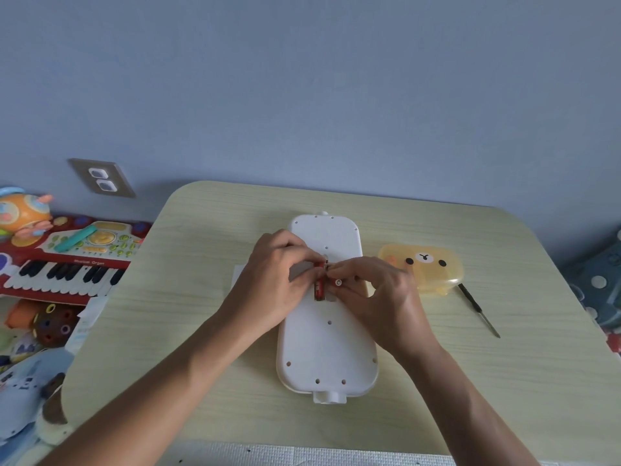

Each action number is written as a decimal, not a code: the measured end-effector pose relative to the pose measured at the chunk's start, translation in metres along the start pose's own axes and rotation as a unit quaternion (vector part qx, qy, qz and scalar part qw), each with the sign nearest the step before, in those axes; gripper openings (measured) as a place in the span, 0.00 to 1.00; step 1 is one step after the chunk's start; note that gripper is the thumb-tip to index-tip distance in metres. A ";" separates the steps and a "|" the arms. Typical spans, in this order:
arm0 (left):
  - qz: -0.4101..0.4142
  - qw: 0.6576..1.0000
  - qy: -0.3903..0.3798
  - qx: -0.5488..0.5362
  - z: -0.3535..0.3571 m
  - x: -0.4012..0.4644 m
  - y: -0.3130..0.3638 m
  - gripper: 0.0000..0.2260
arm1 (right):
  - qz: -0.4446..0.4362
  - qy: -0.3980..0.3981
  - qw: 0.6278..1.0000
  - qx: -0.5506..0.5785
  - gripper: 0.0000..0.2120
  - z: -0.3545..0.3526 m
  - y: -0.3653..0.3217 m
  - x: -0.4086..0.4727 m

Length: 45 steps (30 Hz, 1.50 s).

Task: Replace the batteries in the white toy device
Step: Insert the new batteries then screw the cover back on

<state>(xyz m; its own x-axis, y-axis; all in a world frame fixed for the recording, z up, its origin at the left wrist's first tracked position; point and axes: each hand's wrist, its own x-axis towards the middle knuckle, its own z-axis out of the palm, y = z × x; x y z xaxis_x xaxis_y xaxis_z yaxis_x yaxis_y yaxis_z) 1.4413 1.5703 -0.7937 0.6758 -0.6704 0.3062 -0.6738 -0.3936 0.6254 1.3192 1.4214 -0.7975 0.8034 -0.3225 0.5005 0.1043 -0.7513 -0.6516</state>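
Note:
The white toy device (pixel 327 344) lies face down along the middle of the table, its battery compartment open near its centre. One red battery (pixel 319 286) sits lengthwise in the compartment. My left hand (pixel 274 280) pinches the top end of that battery from the left. My right hand (pixel 376 294) comes in from the right and holds a second red battery (pixel 337 282), whose round end faces the camera. The fingertips of both hands meet over the compartment and hide part of it.
A yellow bear-faced plastic box (pixel 424 268) stands right of the device, and a small screwdriver (pixel 479 309) lies beside it. White paper (pixel 238 275) pokes out under my left hand. Toys, including a red keyboard (pixel 67 264), crowd the floor left of the light wooden table (pixel 188 297).

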 end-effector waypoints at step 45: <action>0.042 0.997 -0.050 -0.047 -0.009 -0.009 -0.014 0.12 | 0.222 -0.132 0.957 0.132 0.23 0.005 -0.006 0.008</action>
<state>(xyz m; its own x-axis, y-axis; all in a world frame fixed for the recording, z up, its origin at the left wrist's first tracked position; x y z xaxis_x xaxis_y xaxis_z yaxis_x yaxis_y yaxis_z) 1.4472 1.5874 -0.7992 0.5817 -0.7602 0.2894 -0.6923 -0.2760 0.6667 1.3281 1.4262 -0.7920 0.9197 -0.3927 0.0024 -0.1652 -0.3923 -0.9049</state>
